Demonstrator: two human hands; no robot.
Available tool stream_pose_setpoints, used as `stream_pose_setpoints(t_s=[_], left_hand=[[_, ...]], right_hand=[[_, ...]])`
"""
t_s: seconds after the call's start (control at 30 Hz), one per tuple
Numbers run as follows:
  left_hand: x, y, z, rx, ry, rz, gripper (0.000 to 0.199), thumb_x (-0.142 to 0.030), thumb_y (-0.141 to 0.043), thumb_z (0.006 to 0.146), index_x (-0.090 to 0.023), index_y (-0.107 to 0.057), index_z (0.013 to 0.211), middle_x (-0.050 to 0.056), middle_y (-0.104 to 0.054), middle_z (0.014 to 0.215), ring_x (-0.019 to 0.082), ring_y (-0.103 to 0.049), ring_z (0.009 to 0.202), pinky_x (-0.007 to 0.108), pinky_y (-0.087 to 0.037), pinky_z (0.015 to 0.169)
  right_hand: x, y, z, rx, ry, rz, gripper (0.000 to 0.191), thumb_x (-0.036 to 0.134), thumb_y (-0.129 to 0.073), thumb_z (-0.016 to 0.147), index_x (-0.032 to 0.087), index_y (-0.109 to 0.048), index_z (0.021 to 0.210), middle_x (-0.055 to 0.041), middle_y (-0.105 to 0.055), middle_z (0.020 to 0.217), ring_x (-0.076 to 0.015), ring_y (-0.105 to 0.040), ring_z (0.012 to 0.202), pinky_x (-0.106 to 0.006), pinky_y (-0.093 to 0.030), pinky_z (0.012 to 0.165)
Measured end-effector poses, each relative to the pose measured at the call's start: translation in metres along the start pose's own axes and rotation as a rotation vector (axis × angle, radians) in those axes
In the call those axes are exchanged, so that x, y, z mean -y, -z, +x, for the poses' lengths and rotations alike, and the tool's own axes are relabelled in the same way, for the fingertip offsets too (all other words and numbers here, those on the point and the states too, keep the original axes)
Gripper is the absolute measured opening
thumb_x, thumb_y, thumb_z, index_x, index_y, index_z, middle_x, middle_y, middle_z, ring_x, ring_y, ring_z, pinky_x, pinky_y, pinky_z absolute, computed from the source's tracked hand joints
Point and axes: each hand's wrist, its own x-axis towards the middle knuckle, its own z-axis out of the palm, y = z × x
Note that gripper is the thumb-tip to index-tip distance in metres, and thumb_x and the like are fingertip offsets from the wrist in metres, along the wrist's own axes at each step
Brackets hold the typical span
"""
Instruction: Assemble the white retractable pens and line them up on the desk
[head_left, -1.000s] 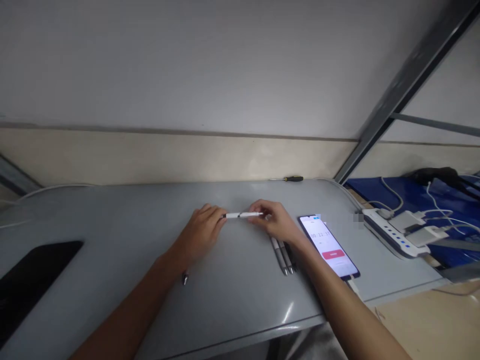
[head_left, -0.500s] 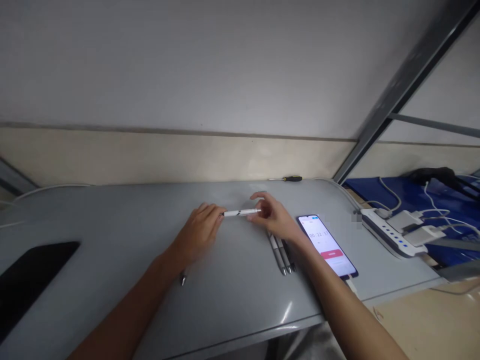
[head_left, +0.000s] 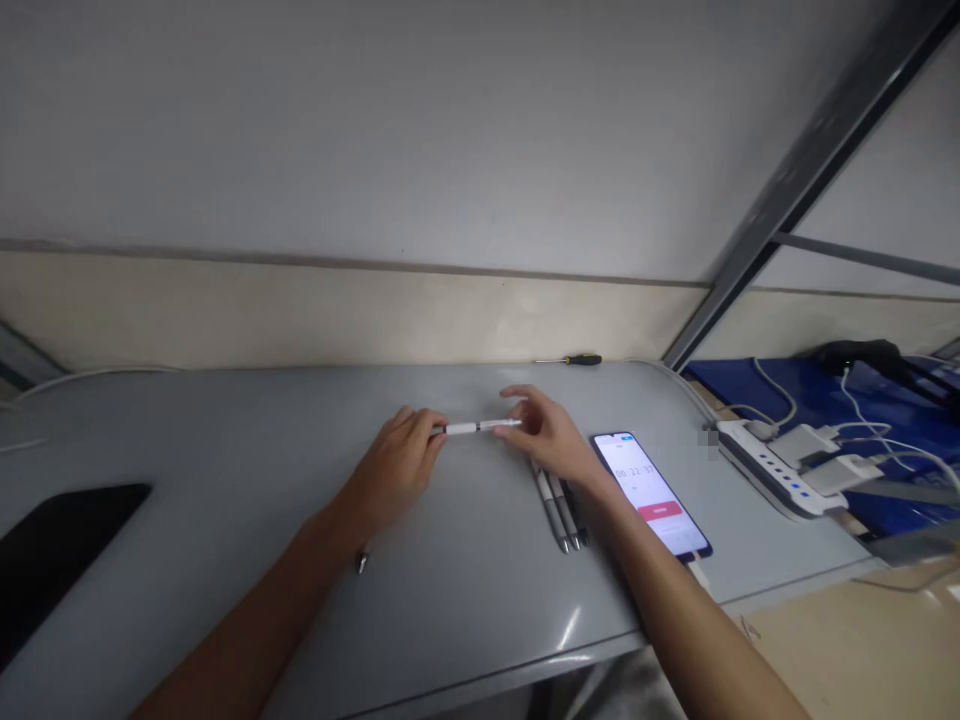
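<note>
A white pen point(head_left: 462, 429) lies level between my two hands above the grey table point(head_left: 450, 560). My left hand point(head_left: 401, 460) is closed round its left end. The fingers and thumb of my right hand point(head_left: 541, 428) pinch its right end, with the index finger raised and curved. Several white and grey pens point(head_left: 556, 510) lie side by side just below my right hand, partly hidden by it. A small metallic tip point(head_left: 363, 562) shows beside my left forearm; the rest of that thing is hidden.
A phone point(head_left: 651, 495) showing a timer lies right of the pens. Beyond it are a power strip point(head_left: 780, 472) with plugs and cables. A screwdriver point(head_left: 582, 360) rests by the wall. A black flat object point(head_left: 67, 560) lies at the left.
A dark band now shows near the middle of the pen, where a dark mark showed before. Both hands stay nearly in place; the whole view has shifted slightly.
</note>
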Motion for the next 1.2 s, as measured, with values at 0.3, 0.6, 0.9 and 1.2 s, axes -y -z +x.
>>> stream_pose_setpoints(t_s=[0.3,0.6,0.9,1.2], left_hand=[[0.001,0.000,-0.001,0.007,-0.013,0.011,0.020,-0.025,-0.035,0.097,-0.017,-0.054,0.098,0.006,-0.057,0.087,0.020,-0.052,0.083,0.036,-0.046,0.077],[0.000,0.001,-0.001,0.014,-0.008,0.007,0.020,-0.027,-0.034,0.098,-0.019,-0.052,0.098,0.005,-0.057,0.088,0.020,-0.053,0.085,0.036,-0.047,0.079],[0.000,0.002,-0.001,0.052,0.004,-0.034,0.028,-0.030,-0.030,0.099,-0.019,-0.055,0.093,0.004,-0.057,0.083,0.019,-0.053,0.080,0.034,-0.045,0.076],[-0.006,0.009,-0.001,-0.053,-0.122,0.205,0.035,-0.018,-0.028,0.097,-0.020,-0.052,0.071,0.004,-0.053,0.066,0.020,-0.045,0.068,0.034,-0.037,0.066]], right_hand=[[0.002,0.001,-0.001,0.044,0.040,-0.003,0.030,0.045,-0.065,0.081,0.019,-0.062,0.094,0.0012,-0.055,0.074,-0.0110,-0.046,0.059,-0.024,-0.035,0.054],[0.000,-0.001,-0.001,0.051,0.051,-0.029,0.028,0.045,-0.064,0.082,0.018,-0.064,0.089,0.0024,-0.052,0.069,-0.0109,-0.045,0.059,-0.024,-0.034,0.055],[0.003,-0.002,-0.001,0.073,0.082,-0.064,0.027,0.044,-0.063,0.084,0.018,-0.066,0.091,0.0022,-0.052,0.066,-0.0114,-0.044,0.060,-0.024,-0.033,0.055],[0.015,-0.003,-0.004,0.291,-0.181,0.249,0.037,0.045,-0.056,0.085,0.019,-0.048,0.059,0.0056,-0.033,0.050,-0.0093,-0.029,0.048,-0.026,-0.022,0.048]])
